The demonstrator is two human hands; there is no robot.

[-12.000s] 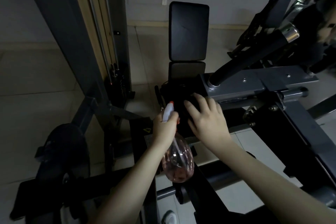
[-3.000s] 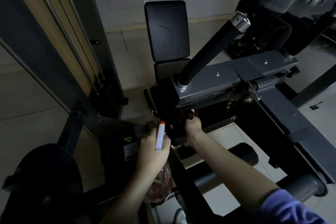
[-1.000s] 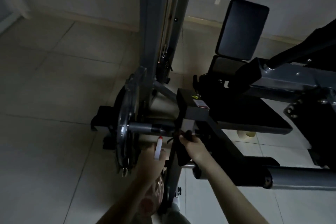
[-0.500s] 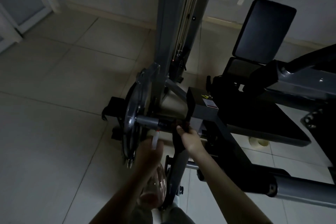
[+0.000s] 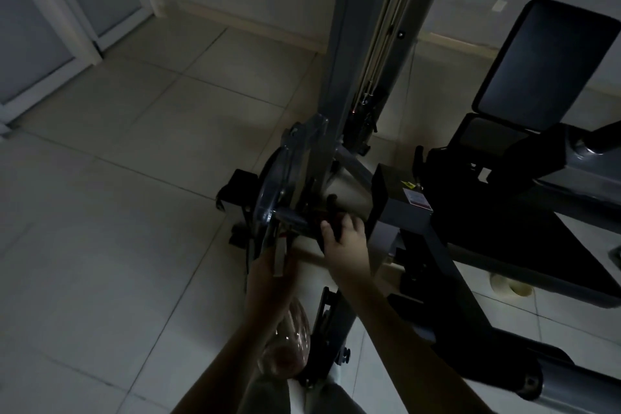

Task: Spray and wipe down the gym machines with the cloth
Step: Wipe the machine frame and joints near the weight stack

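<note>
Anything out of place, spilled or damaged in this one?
Only a pale round object lying on the floor tiles, partly under the black machine platform; it is too dim to identify. No spill or damage shows.

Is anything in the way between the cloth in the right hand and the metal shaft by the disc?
Nothing visible. The right hand holds the dark cloth right against the shaft, beside the disc. The spray bottle in the left hand sits just below, not between them.
</note>
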